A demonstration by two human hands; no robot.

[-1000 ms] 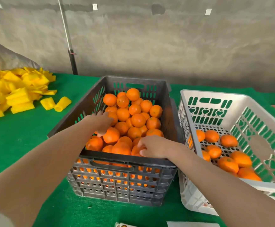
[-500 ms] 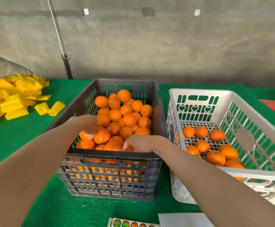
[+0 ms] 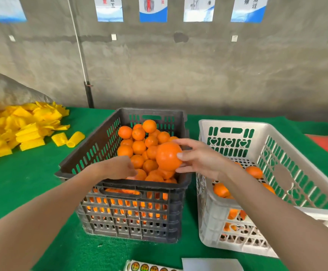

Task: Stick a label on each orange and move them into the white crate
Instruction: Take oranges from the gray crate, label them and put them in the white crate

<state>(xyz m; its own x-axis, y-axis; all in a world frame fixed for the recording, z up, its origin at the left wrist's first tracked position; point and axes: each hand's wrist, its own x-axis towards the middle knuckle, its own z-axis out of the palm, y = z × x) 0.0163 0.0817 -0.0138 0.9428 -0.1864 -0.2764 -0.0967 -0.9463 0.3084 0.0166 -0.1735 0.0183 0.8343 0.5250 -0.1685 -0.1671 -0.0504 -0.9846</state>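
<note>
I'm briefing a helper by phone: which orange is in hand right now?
Find the full dark grey crate, left of the white crate. Above its right side, the right hand grips one orange. It alone is raised off the pile.

Bright even daylight, soft shadows, wide-angle edge bending, slight blur throughout

left hand sitting low in dark crate, fingertips hiding among piled oranges, grip unclear. orange in right hand blocking fruit behind. right forearm covering oranges in white crate. bottom edge cropping label sheet and white paper. top edge cutting wall posters, print too small to read.
</note>
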